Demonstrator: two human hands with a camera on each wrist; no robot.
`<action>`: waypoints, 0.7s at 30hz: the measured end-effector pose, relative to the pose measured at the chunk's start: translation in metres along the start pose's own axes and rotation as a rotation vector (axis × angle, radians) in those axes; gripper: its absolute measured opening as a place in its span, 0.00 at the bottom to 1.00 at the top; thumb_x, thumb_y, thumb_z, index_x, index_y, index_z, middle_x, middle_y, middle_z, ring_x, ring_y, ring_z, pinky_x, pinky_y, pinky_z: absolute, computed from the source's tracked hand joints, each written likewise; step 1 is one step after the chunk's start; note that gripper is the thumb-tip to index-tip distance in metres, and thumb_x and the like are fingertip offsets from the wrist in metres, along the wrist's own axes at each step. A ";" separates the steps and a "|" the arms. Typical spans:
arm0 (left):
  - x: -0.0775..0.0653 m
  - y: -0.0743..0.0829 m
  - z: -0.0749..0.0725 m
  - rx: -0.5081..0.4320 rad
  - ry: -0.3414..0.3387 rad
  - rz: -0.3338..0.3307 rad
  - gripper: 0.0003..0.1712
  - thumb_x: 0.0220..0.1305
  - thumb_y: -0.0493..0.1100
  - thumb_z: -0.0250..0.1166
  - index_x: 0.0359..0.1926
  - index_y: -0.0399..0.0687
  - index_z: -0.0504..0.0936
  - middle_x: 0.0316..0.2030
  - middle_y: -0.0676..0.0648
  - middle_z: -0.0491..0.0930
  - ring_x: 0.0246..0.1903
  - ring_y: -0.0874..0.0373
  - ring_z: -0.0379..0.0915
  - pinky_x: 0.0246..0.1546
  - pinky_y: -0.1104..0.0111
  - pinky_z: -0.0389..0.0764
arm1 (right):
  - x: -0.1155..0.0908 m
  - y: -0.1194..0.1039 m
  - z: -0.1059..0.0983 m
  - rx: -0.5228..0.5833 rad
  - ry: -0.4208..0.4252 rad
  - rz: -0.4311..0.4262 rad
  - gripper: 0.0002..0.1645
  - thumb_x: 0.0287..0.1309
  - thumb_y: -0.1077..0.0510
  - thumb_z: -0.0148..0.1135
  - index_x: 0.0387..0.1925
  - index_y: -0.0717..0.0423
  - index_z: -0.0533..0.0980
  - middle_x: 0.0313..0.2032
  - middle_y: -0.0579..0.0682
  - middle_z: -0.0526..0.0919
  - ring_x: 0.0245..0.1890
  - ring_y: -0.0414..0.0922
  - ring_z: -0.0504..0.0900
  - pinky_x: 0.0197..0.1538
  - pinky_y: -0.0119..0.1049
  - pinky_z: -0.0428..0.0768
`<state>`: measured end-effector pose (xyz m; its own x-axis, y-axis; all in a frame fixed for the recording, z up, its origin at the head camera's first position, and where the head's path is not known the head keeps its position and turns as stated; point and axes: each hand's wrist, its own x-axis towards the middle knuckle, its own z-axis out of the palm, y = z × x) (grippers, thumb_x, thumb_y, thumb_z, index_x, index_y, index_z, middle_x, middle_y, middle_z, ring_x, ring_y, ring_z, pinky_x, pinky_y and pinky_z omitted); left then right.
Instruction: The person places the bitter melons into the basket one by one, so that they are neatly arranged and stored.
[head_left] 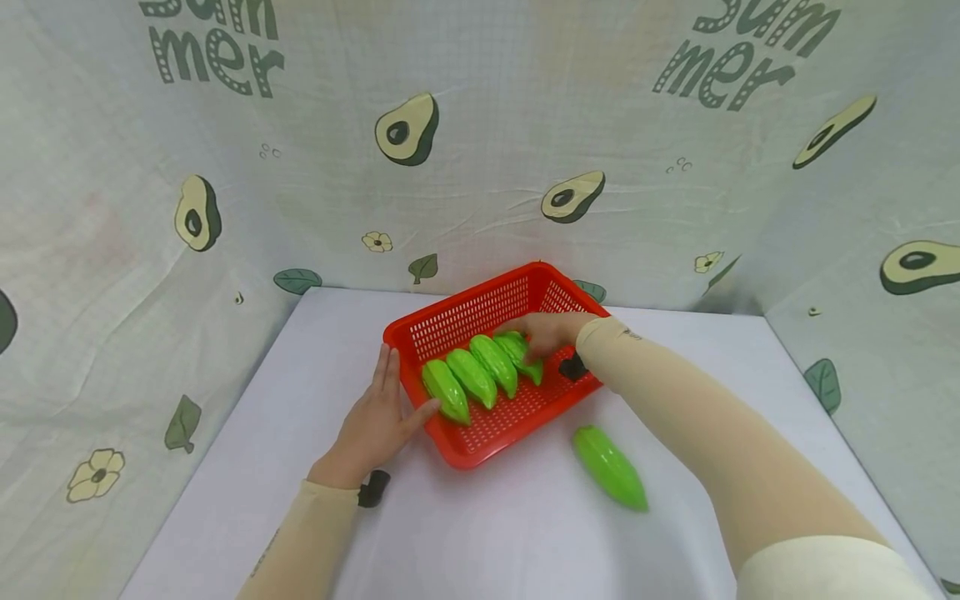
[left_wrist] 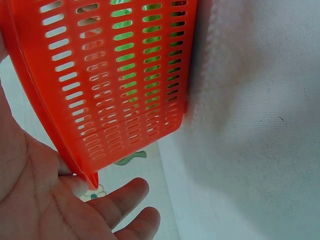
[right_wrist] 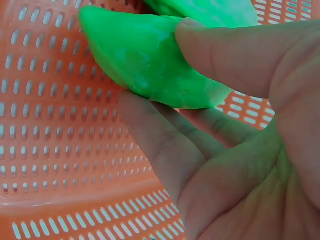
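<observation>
Several glossy, ridged green bitter melons point(head_left: 471, 377) lie side by side in a red plastic basket point(head_left: 501, 440). My right hand point(head_left: 551, 333) reaches into the basket and pinches the rightmost bitter melon point(right_wrist: 145, 55), thumb on one side and fingers on the other, as the right wrist view shows. At the basket's left end, my left hand point(head_left: 372, 425) rests against the rim with straight fingers and the thumb spread over the near edge. From the left wrist view, the rim passes between palm and fingers, and green shows through the slotted wall.
Another green bitter melon point(head_left: 610, 468) lies on the white tabletop point(head_left: 465, 533), in front of the basket's right side and near the right forearm. A printed cloth point(head_left: 480, 167) with avocado figures stands behind the table and along both sides.
</observation>
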<state>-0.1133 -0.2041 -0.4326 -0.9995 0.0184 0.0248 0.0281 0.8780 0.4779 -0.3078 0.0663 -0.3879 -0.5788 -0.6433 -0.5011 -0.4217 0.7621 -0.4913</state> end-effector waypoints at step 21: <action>0.000 0.001 -0.002 0.004 -0.003 0.004 0.64 0.64 0.71 0.60 0.78 0.37 0.34 0.78 0.40 0.29 0.61 0.35 0.69 0.55 0.48 0.77 | 0.004 -0.001 0.006 -0.050 0.033 -0.011 0.46 0.60 0.60 0.70 0.76 0.41 0.60 0.67 0.53 0.67 0.64 0.50 0.65 0.66 0.49 0.68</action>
<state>-0.1135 -0.2044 -0.4307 -0.9994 0.0236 0.0239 0.0321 0.8798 0.4742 -0.3052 0.0628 -0.3941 -0.5964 -0.6498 -0.4712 -0.4624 0.7580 -0.4600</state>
